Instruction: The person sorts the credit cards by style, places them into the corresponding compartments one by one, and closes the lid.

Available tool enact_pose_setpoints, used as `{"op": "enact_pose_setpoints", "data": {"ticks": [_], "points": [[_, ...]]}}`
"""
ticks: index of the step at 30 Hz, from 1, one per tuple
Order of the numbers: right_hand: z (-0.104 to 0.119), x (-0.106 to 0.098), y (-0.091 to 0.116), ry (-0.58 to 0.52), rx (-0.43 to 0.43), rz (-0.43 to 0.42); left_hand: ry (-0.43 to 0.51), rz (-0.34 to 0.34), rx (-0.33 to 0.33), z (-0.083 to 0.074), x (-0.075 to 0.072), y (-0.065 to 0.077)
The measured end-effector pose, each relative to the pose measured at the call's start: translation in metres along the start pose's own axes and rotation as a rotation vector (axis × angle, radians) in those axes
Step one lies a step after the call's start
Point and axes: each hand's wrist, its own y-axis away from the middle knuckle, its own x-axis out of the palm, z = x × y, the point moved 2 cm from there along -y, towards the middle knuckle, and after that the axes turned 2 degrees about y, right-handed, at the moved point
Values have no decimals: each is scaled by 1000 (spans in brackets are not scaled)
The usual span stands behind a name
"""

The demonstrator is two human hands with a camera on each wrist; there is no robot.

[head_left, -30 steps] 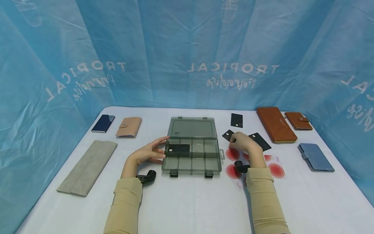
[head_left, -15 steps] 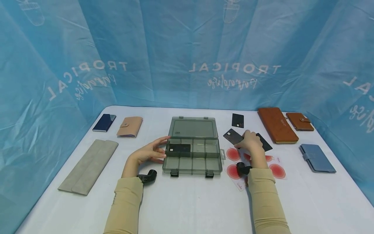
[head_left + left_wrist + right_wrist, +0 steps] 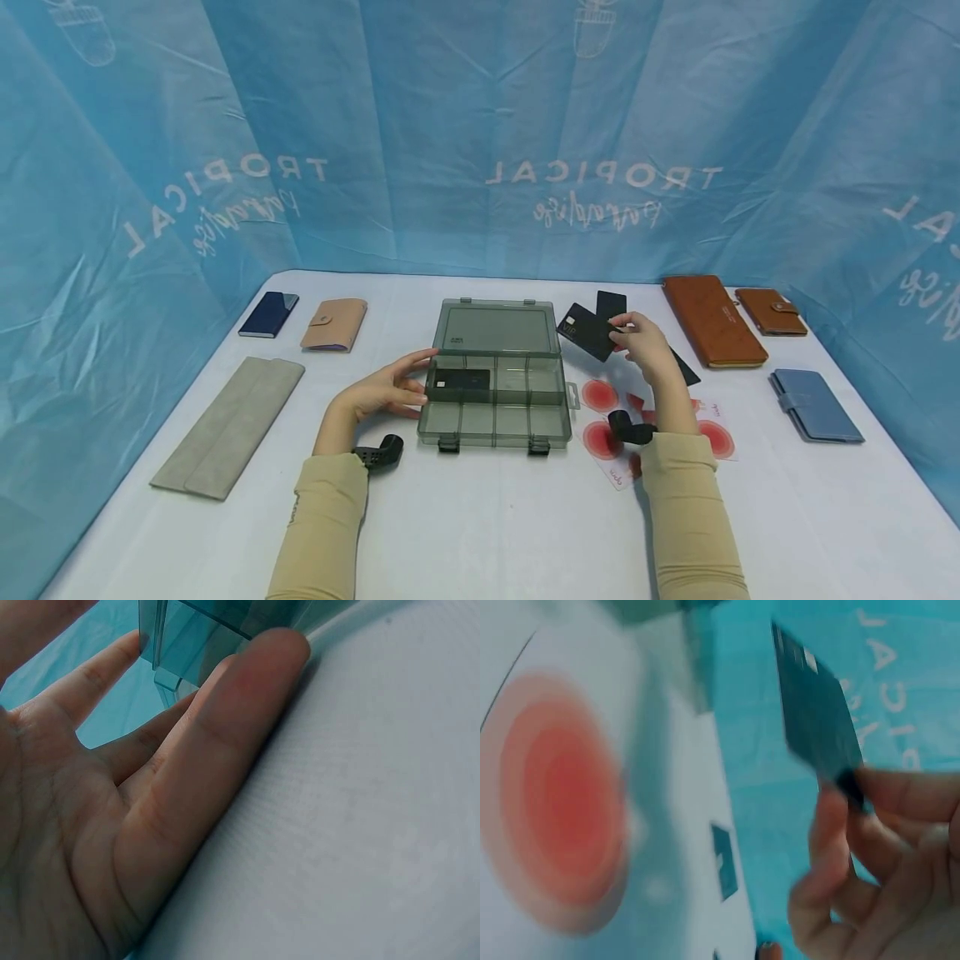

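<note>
My right hand (image 3: pixel 647 346) pinches a black VIP card (image 3: pixel 587 332) by its near right corner. In the right wrist view this card (image 3: pixel 817 709) is tilted up from the fingertips, above the table. A green-tinted clear plastic compartment box (image 3: pixel 493 439) lies in the middle with its lid (image 3: pixel 495 327) folded back. Inside the box's back left compartment is another black card (image 3: pixel 461 384). My left hand (image 3: pixel 381 390) touches the left side of the box with spread fingers, and the left wrist view shows the fingertips at the box wall (image 3: pixel 199 645).
Behind the held card lies a black card (image 3: pixel 612 303); another (image 3: pixel 686 367) is partly hidden by the right hand. Red-and-white cards (image 3: pixel 600 396) lie under the right wrist. Brown wallets (image 3: pixel 712 321), a blue wallet (image 3: pixel 816 405), a beige card holder (image 3: pixel 334 325) and a grey pouch (image 3: pixel 228 427) flank them.
My right hand has picked the black card up off the table and raised it, moving away from me. The left hand has stayed at the box.
</note>
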Motion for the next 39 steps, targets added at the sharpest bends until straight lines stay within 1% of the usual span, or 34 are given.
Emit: {"op": "enact_pose_setpoints", "data": {"ticks": [2, 4, 5, 7, 10, 13, 15, 20, 23, 26, 30, 35, 39], "points": [[6, 2, 2, -52, -30, 83, -2, 0, -2, 0, 0, 0], [11, 6, 3, -74, -79, 162, -4, -1, -3, 0, 0, 0], [14, 9, 4, -73, -103, 189, -3, -1, -3, 0, -1, 0], [19, 15, 5, -54, -147, 213, 0, 0, -2, 0, -1, 0], [25, 26, 7, -5, -193, 204, 4, 2, -4, 0, -1, 0], [30, 37, 9, 48, -217, 198, 3, 4, -6, 1, -1, 0], [32, 43, 11, 110, -229, 196, 3, 2, -7, 0, 0, 0], [35, 57, 15, 310, -271, 187, 5, 1, -4, 0, 0, 0], [36, 64, 16, 381, -286, 212, 7, 1, -4, 0, 0, 0], [36, 67, 17, 428, -290, 239, 6, 1, -6, 0, 0, 0], [37, 66, 20, 489, -310, 240, 4, 1, -7, -1, 1, 0], [40, 64, 24, 571, -346, 258, 1, -2, -8, 0, 1, 0], [40, 63, 23, 632, -382, 282, -4, -5, -6, 2, 0, 0]]}}
